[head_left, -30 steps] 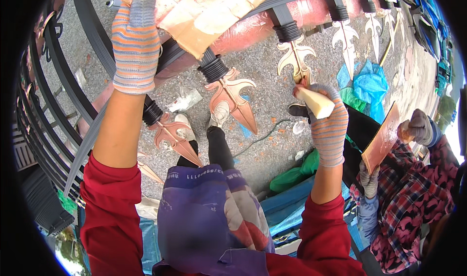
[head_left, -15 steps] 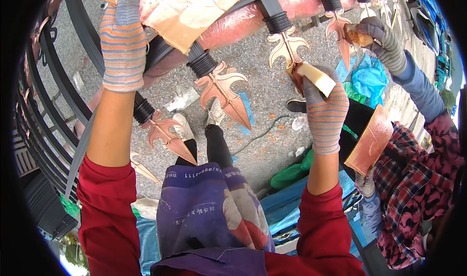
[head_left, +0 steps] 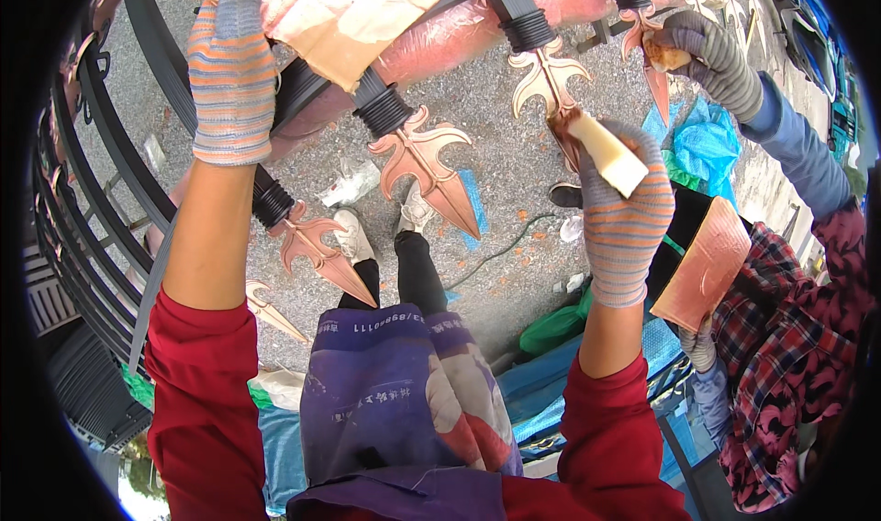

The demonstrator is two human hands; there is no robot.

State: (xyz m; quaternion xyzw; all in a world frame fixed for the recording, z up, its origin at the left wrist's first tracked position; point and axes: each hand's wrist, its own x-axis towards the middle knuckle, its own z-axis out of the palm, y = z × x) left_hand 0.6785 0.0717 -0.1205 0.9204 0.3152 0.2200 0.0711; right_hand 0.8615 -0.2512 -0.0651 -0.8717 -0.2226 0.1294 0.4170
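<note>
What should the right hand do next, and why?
Probably dab the cream-yellow foam block in the striped-gloved right hand up the spear-shaped finial; its upper part looks pale gold, unlike the copper neighbouring finial to its left.

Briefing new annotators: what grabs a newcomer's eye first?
The row of copper-toned spear-shaped finials, curving from lower left to upper right. Then the right hand, right of centre, holding a pale sponge-like block at one finial, and the left hand, upper left, gripping smeared cardboard. Far right, a co-worker holds a coppery board.
</note>
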